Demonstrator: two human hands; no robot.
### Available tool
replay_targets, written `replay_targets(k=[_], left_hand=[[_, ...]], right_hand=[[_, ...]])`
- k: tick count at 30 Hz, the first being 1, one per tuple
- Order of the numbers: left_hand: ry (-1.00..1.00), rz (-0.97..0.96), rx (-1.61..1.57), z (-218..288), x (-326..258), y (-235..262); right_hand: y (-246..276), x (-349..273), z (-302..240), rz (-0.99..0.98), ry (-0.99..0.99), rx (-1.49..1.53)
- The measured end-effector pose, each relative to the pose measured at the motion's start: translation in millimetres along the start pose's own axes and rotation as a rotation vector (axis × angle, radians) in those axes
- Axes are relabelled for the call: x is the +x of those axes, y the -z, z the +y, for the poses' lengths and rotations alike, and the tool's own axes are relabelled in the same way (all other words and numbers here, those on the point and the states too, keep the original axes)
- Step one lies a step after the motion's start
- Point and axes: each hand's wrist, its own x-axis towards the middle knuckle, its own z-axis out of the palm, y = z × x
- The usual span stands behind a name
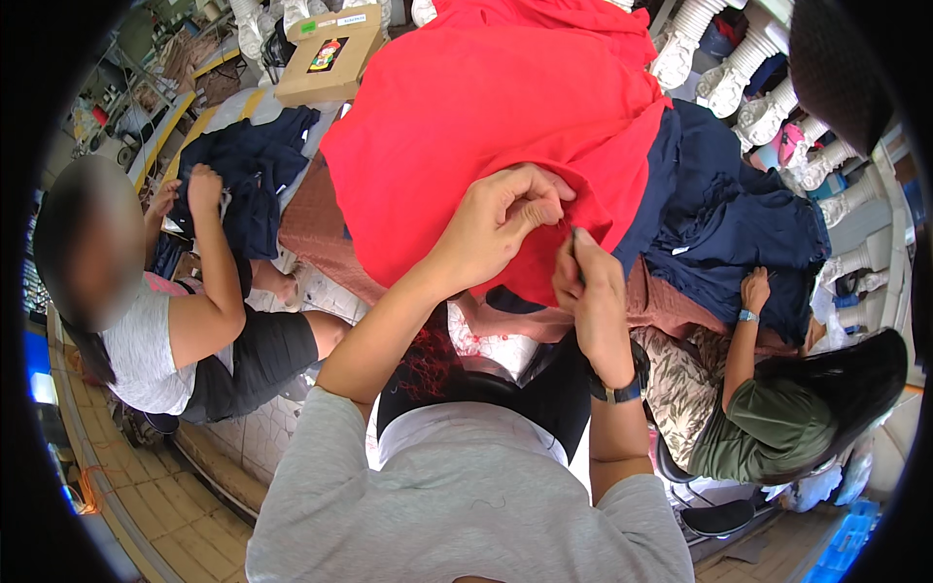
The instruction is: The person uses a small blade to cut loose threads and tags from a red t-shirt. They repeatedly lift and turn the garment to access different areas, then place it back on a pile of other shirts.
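Note:
A large red garment (pixel 486 107) hangs in front of me. My left hand (pixel 501 223) pinches its lower edge with fingers curled. Just to the right, my right hand (pixel 586 282) holds a thin dark tool, too small to identify, with its tip at the same edge. A dark watch (pixel 622 389) sits on my right wrist. Both hands almost touch each other at the hem.
A person in a grey top (pixel 146 360) sits at left handling navy cloth (pixel 253 165). Another person in green (pixel 777 428) sits at right, hand on a navy pile (pixel 739 223). A cardboard box (pixel 330 53) lies at the back. White moulded pillars (pixel 758 68) stand at the upper right.

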Motion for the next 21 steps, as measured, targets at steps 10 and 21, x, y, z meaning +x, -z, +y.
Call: replay_targets(k=[10,21], left_hand=[[-0.232,0.07,0.624,-3,-6,-10],[0.159,-0.879,0.571,-5,-81,8]], right_hand=[[32,35,-1,0.167,0.226,-0.364],[48,35,-2,0.182,0.223,-0.145]])
